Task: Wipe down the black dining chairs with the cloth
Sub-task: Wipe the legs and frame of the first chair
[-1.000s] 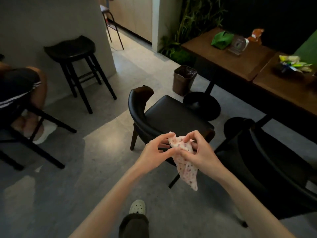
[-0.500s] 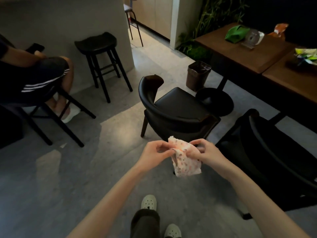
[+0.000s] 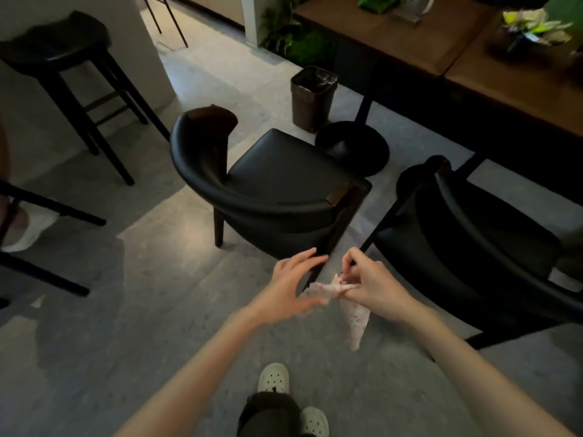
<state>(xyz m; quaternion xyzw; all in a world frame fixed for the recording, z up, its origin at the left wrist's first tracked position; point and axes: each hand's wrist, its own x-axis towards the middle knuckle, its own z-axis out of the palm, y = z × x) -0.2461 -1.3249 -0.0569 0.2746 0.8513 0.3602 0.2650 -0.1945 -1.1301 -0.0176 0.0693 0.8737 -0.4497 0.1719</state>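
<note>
No text, label, brand, number or sign can be read. The cloth (image 3: 355, 313) is printed only with small specks, not lettering. Whatever is shown on the clear stand (image 3: 413, 7) on the wooden table (image 3: 394, 42) is too blurred to be made out.
</note>
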